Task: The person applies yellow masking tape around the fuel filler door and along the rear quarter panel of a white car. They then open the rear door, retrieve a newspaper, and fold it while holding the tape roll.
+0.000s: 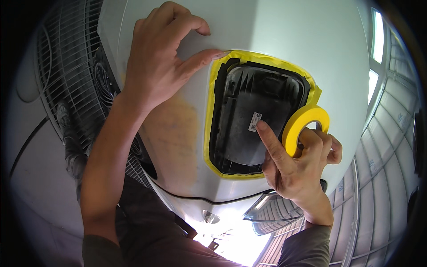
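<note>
A black plastic recess (242,142) with a small white label (255,122) lies in a pale car body panel (302,31). Yellow masking tape (208,133) runs along its rim, and a short end stands out at the upper right corner. My left hand (155,66) is over the panel, fingers curved and apart, its thumb tip touching the tape at the upper left corner. A roll of yellow masking tape (293,127) is hooked on the curled fingers of my right hand (296,171). The right index finger points out over the recess, near the label.
A tan, sanded-looking patch (178,142) is left of the recess. Beyond the car's left edge are a wheel (103,80), floor grating (71,40) and a leg in patterned trousers (73,151). A ribbed, light-coloured wall (387,147) curves along the right.
</note>
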`<state>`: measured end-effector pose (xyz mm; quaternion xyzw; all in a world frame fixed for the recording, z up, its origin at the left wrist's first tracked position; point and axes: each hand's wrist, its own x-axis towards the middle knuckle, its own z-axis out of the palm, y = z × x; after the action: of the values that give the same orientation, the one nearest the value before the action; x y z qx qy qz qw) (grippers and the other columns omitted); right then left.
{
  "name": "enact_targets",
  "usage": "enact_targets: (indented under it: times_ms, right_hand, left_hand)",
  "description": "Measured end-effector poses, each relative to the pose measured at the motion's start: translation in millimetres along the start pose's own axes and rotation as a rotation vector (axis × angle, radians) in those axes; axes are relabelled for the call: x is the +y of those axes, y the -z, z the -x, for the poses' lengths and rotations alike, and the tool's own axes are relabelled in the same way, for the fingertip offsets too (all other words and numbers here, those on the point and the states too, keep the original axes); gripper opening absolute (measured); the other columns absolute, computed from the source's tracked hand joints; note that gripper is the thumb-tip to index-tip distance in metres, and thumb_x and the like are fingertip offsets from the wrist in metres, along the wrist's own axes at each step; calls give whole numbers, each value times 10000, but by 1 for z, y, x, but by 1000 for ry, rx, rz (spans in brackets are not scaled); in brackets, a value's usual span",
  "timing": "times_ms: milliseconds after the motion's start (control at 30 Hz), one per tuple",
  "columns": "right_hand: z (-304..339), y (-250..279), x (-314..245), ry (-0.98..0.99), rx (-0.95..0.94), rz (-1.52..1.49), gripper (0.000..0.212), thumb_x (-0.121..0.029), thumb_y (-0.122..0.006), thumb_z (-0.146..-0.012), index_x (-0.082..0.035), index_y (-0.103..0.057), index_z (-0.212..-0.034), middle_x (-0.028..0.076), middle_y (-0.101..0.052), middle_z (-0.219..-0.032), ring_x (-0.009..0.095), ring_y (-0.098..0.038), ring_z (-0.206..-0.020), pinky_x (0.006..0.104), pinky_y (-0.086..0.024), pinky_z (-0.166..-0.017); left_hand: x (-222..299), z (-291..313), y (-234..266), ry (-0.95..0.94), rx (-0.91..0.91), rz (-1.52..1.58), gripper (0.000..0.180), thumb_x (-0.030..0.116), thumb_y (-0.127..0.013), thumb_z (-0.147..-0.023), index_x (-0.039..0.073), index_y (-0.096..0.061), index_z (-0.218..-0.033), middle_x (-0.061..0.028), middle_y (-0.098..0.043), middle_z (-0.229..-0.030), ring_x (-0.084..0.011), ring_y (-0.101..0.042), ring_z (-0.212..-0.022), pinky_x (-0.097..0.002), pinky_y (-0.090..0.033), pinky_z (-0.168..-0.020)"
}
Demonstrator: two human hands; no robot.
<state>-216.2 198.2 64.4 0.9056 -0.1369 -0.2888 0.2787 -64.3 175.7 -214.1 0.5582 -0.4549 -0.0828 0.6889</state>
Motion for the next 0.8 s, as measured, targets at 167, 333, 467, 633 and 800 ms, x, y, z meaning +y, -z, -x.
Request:
enact_targets:
  times_ms: [167, 333, 467, 633, 800]
  right_hand:
    - [6, -1, -7, -9, 39, -25, 431, -327, -704, -938, -299, -736, -1366, 43, -391, -964, 230, -433, -964, 469, -201, -909]
    - [18, 4, -11, -29, 13, -77, 421, -377, -709, -946, -293, -742, -1357, 39, -381, -954, 222, -427, -949, 462, -195, -898]
    - [26, 4, -14, -71, 24, -120, 423, -372, -718, -926, -293, -751, -1340, 41, -366, -944, 218, -425, -942, 463, -196, -895]
    - [38, 1, -18, -101, 25, -150, 434, -361, -745, -885, -299, -760, -1314, 45, -345, -935, 222, -424, -940, 462, -202, -889]
    - [52, 6, -24, -142, 39, -196, 460, -344, -775, -834, -293, -769, -1291, 47, -339, -934, 232, -426, -952, 457, -207, -884]
  left_hand:
    - [12, 13, -4, 37, 64, 151, 421, 252, -918, -803, 81, -687, -1111, -49, -614, -1028, -217, -572, -910, -356, -474, -867]
    - [11, -6, -8, 33, 120, 200, 491, 252, -926, -797, 79, -666, -1176, -58, -614, -1061, -226, -569, -988, -353, -469, -879]
    - [4, -29, -15, -105, 152, 117, 531, 440, -912, -766, 117, -592, -1041, -73, -555, -960, -258, -543, -884, -402, -391, -802]
    - [5, -31, -7, -251, 24, -53, 582, 440, -925, -753, 108, -586, -1090, -93, -563, -978, -278, -550, -909, -426, -408, -813]
    - [17, -33, -8, -217, 74, 13, 641, 439, -924, -757, 104, -582, -1182, -126, -567, -1010, -297, -563, -945, -444, -427, -848]
